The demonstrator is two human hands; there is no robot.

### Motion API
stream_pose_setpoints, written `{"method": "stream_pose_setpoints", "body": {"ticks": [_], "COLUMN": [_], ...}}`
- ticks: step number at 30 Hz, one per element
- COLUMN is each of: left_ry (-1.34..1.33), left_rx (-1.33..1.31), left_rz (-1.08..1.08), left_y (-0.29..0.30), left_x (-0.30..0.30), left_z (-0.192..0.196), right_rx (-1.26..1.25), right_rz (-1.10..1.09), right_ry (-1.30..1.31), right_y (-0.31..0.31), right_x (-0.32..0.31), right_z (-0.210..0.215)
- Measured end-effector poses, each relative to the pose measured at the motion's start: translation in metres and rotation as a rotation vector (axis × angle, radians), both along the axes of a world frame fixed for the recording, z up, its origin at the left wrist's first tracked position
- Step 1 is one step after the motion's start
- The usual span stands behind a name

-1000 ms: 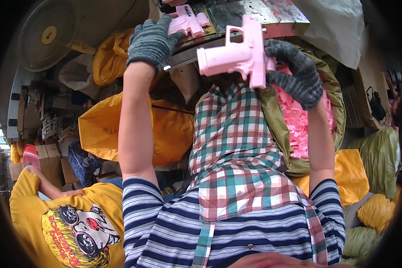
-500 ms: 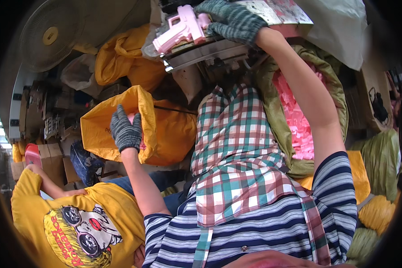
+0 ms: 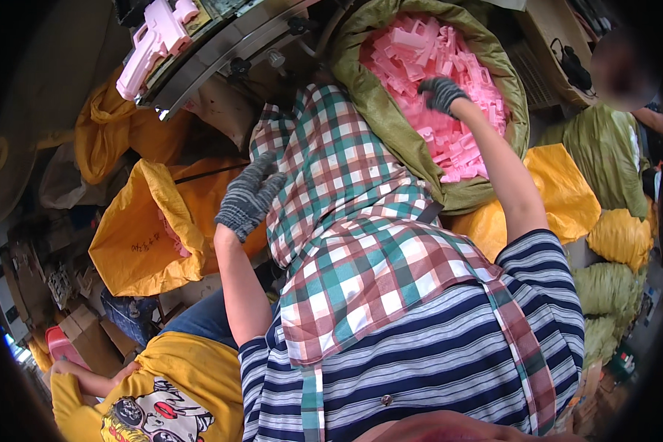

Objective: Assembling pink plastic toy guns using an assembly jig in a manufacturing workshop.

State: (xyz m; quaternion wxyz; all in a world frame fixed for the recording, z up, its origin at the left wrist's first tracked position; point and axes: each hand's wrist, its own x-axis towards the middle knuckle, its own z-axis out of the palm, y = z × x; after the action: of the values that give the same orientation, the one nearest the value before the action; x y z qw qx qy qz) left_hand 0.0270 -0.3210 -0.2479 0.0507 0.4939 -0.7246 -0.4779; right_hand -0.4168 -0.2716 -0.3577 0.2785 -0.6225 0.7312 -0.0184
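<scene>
My left hand [image 3: 248, 195] wears a grey knit glove and hangs empty with fingers apart beside an open yellow sack [image 3: 144, 236]. My right hand [image 3: 442, 94], also gloved, reaches into an olive green sack [image 3: 390, 121] full of pink plastic parts [image 3: 449, 125] and rests on them; whether it grips one is hidden. A pink plastic toy gun [image 3: 153, 40] lies on the metal work surface [image 3: 221, 46] at the top left. A plaid apron [image 3: 346, 228] covers my lap over a striped shirt.
A person in a yellow printed shirt [image 3: 155, 398] sits low at my left by cardboard boxes [image 3: 88, 339]. More yellow sacks [image 3: 567, 191] and green sacks [image 3: 619, 169] stand at the right. Another person [image 3: 626, 70] is at the top right.
My right hand left the pink toy gun on the metal surface and swung right into the green sack. My left hand came back from the yellow sack toward my lap.
</scene>
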Motion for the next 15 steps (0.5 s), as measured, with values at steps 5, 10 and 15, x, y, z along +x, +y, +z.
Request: {"method": "stream_pose_setpoints", "body": {"ticks": [5,10,15], "left_ry": [0.308,1.048,1.060], "left_rx": [0.177,0.923,0.672], "left_rz": [-0.179,0.314,0.560], "left_y": [0.019,0.025,0.005], "left_x": [-0.041,-0.077,-0.027], "left_z": [0.011,0.020,0.016], "right_rx": [-0.556,-1.052,-1.027], "right_rz": [-0.107,0.333,0.726], "right_ry": [0.146,-0.088,-0.411], "right_y": [-0.005,0.018,0.011], "right_x": [0.049,0.185,0.227], "right_z": [0.120,0.162,0.156]}}
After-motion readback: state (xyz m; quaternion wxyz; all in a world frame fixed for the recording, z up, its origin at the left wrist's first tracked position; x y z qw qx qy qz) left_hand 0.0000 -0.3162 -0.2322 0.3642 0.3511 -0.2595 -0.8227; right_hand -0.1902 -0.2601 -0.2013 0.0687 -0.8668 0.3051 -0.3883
